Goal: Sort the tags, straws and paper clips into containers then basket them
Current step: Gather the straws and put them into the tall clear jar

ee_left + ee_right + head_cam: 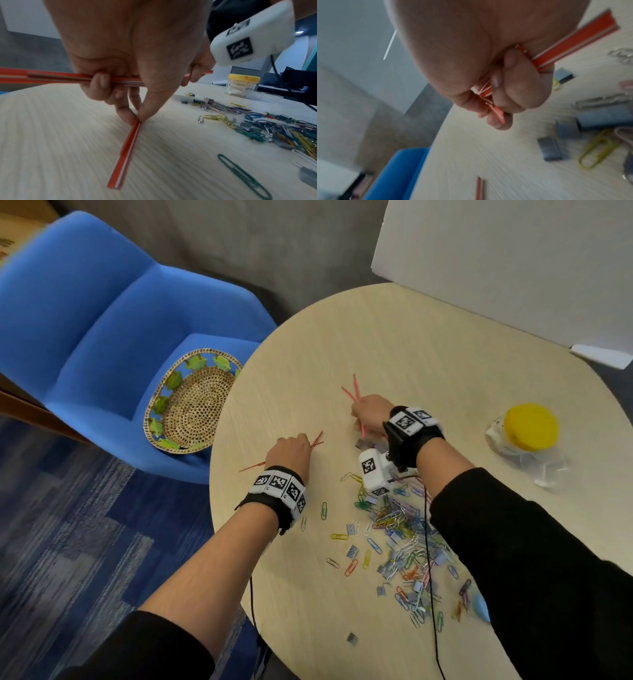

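Note:
My left hand [291,448] holds a bunch of red-and-white straws [56,77] under curled fingers, while its thumb and forefinger pinch the end of another straw [126,150] lying on the round table [394,344]. My right hand [371,414] grips several red straws [352,390] in a fist, farther back on the table; the straws [570,44] stick out past the fingers [513,86]. Coloured paper clips [397,525] and small grey tags [351,551] lie scattered between my forearms. A jar with a yellow lid [531,426] stands at the right.
A woven basket [191,402] with green trim sits on the blue chair [102,313] left of the table. A white board [513,268] leans at the back right. Clear plastic containers [544,470] lie beside the jar. Black cables [428,542] run across the clips.

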Demonstrator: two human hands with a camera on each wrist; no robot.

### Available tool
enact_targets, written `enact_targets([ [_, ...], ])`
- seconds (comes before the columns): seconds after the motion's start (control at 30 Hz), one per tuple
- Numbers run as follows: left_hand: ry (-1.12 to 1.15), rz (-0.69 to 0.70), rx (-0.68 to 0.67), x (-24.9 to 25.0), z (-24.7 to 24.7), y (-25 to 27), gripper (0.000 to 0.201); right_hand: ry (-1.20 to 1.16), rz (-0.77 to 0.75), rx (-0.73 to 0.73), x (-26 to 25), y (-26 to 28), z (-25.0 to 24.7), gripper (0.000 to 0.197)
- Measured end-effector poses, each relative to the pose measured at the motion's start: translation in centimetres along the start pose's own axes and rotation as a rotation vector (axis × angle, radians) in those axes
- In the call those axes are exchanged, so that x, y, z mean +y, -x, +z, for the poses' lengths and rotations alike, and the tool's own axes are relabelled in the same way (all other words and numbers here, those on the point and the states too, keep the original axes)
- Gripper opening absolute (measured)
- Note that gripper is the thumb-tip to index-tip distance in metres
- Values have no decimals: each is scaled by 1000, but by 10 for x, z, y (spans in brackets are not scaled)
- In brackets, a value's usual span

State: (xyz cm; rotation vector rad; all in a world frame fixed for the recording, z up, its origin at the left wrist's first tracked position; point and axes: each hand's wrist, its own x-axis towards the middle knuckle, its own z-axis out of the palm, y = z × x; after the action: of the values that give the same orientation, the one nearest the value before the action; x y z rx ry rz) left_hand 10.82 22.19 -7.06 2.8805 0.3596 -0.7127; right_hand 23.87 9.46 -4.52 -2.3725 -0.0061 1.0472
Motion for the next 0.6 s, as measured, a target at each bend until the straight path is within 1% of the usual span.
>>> enact_targets([
  [0.07,-50,-21,10,2,-2,2,21,-227,22,29,6,14,-17,18],
  [0.13,-124,-16,9,7,-1,4,24,-492,31,47,12,30,-31,13],
  [0.2,-187,-8,11,13,-1,4,26,-659,5,44,20,49,-42,11],
  [0.3,-192,0,-2,14,-2,0,27,-759,-43,68,34,77,-53,15],
  [0.47,-183,5,-121,8,8,-1,30,-820,-69,63,58,111,-62,14],
  [0.53,-148,33,-97,7,13,3,29,-817,-77,59,66,119,-63,13],
  [0.6,-59,82,-27,3,16,7,27,-805,-82,59,74,127,-64,13],
])
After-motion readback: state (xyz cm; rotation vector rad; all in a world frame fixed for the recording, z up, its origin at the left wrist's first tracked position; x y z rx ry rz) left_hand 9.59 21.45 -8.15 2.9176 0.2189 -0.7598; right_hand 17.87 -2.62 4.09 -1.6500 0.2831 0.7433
